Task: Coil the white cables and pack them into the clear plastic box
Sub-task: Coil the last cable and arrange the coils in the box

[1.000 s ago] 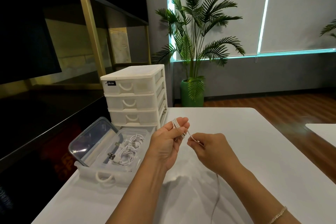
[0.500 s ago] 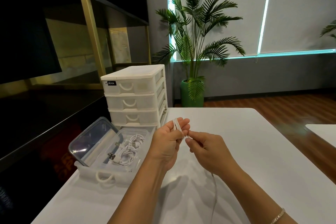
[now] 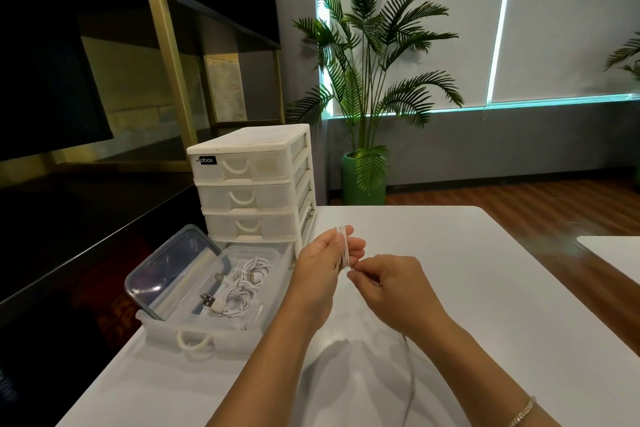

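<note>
My left hand (image 3: 320, 265) pinches a small bundle of white cable (image 3: 343, 246) loops, held upright above the table. My right hand (image 3: 391, 288) touches the bundle's lower end and grips the same cable, whose loose tail (image 3: 410, 378) hangs down under my right wrist. To the left, the clear plastic box (image 3: 263, 305) stands open on the table with two coiled white USB cables (image 3: 239, 288) inside. Its clear lid (image 3: 173, 267) leans up at the box's left side.
A white three-drawer organiser (image 3: 256, 184) stands just behind the box. The white table (image 3: 485, 288) stretches to the right; its left edge borders a dark counter. A potted palm (image 3: 363, 177) stands on the floor beyond the table. Another white table corner (image 3: 616, 253) shows at far right.
My right hand has moved left and up, from a short gap beside the bundle to touching its lower end. The stretch of cable between the hands has closed up.
</note>
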`<move>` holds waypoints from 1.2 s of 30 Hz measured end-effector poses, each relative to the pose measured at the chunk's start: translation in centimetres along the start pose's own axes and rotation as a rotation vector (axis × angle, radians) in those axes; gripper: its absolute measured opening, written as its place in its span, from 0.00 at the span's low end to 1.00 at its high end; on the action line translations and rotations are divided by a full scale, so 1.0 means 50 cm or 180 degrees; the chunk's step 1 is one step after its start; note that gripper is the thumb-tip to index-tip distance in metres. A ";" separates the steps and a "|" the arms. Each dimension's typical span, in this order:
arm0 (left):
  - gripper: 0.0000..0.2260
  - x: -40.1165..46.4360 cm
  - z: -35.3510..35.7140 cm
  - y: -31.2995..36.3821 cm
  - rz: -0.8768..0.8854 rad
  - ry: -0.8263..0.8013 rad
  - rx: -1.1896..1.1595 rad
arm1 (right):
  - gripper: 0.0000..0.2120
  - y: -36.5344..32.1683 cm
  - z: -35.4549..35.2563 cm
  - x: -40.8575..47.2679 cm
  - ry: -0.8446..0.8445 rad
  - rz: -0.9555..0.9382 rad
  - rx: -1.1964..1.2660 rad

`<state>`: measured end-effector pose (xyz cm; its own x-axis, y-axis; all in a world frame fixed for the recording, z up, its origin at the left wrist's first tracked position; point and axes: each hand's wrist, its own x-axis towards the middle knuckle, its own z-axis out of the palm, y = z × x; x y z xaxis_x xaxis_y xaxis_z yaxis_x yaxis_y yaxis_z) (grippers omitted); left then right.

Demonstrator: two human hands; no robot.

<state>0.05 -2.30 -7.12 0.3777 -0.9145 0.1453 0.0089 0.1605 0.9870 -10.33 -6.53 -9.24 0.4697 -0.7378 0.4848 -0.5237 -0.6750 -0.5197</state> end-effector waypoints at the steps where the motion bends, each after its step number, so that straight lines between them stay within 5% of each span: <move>1: 0.13 0.000 0.000 -0.001 0.0025 -0.0009 0.0053 | 0.13 0.000 -0.001 0.000 -0.0013 -0.0006 -0.0013; 9: 0.12 -0.004 0.003 -0.005 0.0442 -0.0026 0.0580 | 0.12 -0.001 -0.009 0.001 -0.0096 -0.0024 -0.0249; 19: 0.13 0.010 -0.004 -0.032 0.1131 0.0048 0.2158 | 0.11 -0.001 -0.019 0.001 -0.0061 -0.0063 -0.0467; 36: 0.13 0.013 -0.015 -0.027 0.0600 -0.0527 0.1819 | 0.05 0.007 -0.022 0.004 0.0352 -0.0022 -0.0150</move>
<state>0.97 -2.84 -8.41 0.1756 -0.9426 0.2841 -0.5580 0.1425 0.8175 -11.19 -6.88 -8.56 0.3934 -0.7258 0.5643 -0.5549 -0.6769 -0.4836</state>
